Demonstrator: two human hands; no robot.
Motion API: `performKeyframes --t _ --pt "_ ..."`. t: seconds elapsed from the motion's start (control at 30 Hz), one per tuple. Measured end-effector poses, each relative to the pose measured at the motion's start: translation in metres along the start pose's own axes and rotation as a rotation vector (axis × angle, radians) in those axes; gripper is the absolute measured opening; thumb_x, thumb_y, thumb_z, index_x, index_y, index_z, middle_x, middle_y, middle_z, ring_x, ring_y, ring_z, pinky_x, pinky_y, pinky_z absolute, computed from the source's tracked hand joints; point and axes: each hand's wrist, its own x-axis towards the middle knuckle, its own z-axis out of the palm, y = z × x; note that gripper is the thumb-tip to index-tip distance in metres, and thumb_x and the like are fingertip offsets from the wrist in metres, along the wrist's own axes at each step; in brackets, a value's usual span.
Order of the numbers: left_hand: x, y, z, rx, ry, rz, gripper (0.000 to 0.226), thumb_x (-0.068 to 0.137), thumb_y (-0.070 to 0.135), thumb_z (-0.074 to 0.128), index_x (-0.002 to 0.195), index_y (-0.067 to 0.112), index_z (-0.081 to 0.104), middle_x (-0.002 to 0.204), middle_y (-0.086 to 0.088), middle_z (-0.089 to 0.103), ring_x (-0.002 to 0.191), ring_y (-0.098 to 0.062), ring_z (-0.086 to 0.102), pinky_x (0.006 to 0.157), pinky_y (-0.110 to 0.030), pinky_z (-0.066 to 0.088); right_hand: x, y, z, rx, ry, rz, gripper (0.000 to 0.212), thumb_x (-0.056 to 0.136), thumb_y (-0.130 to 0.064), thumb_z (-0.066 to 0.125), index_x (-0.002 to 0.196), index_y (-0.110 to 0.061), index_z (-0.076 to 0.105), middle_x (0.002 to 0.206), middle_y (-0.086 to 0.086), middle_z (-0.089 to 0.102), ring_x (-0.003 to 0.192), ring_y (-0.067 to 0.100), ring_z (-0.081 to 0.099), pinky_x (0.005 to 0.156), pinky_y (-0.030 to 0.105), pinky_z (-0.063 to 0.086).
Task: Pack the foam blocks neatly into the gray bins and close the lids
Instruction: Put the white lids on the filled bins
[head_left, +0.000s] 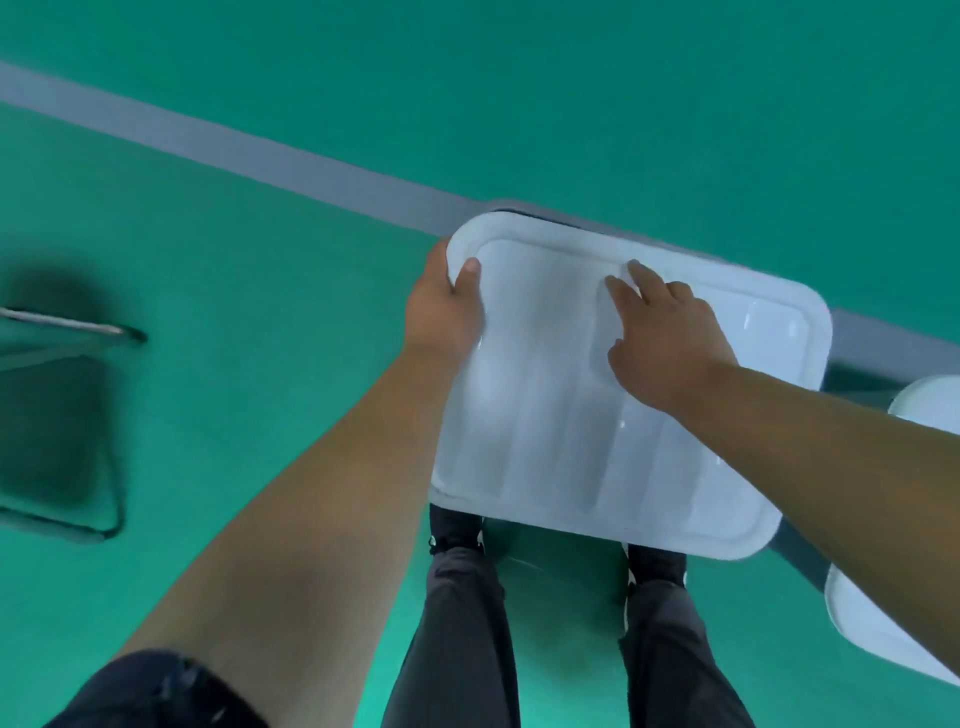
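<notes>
Left hand (447, 306) grips the white lid (597, 441) at its left edge; right hand (670, 338) presses flat, fingers spread. Risk: uneven pressure may leave a corner unseated.

A white lid (571, 415) lies over a gray bin (519, 214) (only a dark sliver shows). The left hand (441, 306) grips its left edge; the right hand (670, 338) presses flat on top, above the green floor (260, 156).

Open floor (519, 104) ahead — second lid (883, 639) right.
</notes>
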Motion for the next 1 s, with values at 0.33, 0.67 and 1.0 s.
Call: performKeyframes --t 0.33,0.67,1.0 --pt "0.024 -0.058 0.003 0.268 -0.163 -0.138 0.042 0.084 0.04 0.066 0.115 0.013 0.058 0.119 -0.009 0.059 0.096 -0.032 0.064 0.085 -0.039 0.056 0.015 -0.012 0.053 0.044 -0.141 0.129 0.076 0.092 -0.025 0.05 0.161 -0.032 0.018 0.17 0.003 0.005 0.138 0.037 0.037 0.113 0.047 0.036" --pt "0.014 -0.097 0.011 0.513 -0.289 -0.052 0.107 0.092 0.048 0.074 0.167 0.022 0.003 0.17 -0.003 0.022 0.153 -0.029 0.029 0.12 -0.049 0.035 0.02 -0.019 0.074 -0.062 -0.173 0.126 0.084 0.089 -0.035 0.056 0.158 -0.044 0.009 0.169 0.0 -0.011 0.149 0.042 0.02 0.119 0.058 0.026" --pt "-0.024 -0.14 0.006 0.405 -0.259 -0.233 0.122 0.084 0.074 0.066 0.163 0.032 -0.016 0.174 -0.002 -0.003 0.152 -0.041 0.03 0.117 -0.058 0.036 -0.018 -0.037 0.109 -0.183 -0.163 0.003 0.126 0.075 -0.085 0.063 0.162 -0.032 -0.011 0.165 0.014 -0.032 0.151 0.06 0.004 0.112 0.078 0.024"
